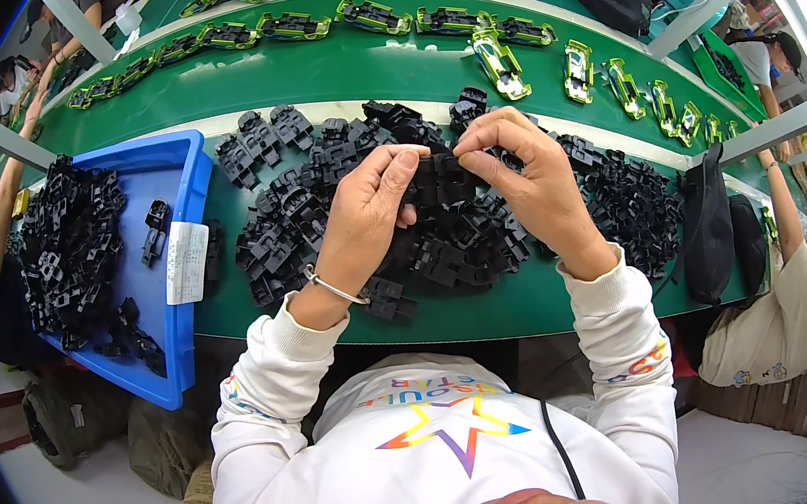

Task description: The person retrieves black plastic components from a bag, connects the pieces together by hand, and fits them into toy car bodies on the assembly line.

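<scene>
Both hands meet over a heap of black moulded plastic parts (293, 215) on the green table. Between them is one black plastic part (444, 185), dark against the heap, so its outline is hard to make out. My left hand (368, 211) pinches its left upper edge with thumb and fingers. On the opposite side my right hand (529, 191) grips the upper right corner between thumb and forefinger. Smaller black parts (636, 213) lie piled to the right of the heap.
A blue bin (198, 176) with black parts in it stands tilted at the left. Beyond the heap, yellow-green toy car bodies (375, 16) line the green table (300, 68). Black bags (709, 235) hang at the right edge. Other people work on both sides.
</scene>
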The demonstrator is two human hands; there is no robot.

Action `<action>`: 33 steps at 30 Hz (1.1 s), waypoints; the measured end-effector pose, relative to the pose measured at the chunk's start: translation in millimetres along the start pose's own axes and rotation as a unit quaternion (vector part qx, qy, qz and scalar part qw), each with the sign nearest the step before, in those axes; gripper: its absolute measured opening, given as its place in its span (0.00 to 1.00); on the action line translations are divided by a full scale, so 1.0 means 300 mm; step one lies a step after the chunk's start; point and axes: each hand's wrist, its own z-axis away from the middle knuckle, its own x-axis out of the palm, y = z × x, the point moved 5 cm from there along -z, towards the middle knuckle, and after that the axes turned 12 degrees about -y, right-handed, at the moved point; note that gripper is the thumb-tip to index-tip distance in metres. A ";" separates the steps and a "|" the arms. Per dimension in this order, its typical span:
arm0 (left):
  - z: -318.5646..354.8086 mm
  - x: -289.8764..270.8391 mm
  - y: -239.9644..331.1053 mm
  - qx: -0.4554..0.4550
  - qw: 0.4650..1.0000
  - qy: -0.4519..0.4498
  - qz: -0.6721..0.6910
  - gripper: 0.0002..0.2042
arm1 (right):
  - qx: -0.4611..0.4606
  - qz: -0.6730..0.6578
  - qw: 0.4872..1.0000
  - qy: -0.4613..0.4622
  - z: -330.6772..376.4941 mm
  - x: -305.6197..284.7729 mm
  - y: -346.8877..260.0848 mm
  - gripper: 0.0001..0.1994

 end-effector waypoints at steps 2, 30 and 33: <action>-0.007 0.004 -0.013 -0.011 0.999 -0.017 0.042 0.17 | -0.033 0.055 0.998 0.004 0.013 -0.010 -0.031 0.03; -0.007 0.058 -0.043 -0.033 0.997 -0.037 0.067 0.17 | 0.016 -0.007 1.000 -0.003 0.040 -0.002 0.062 0.05; -0.004 0.065 -0.049 -0.016 0.998 -0.035 0.059 0.17 | 0.074 -0.143 0.987 0.019 0.050 0.015 0.105 0.11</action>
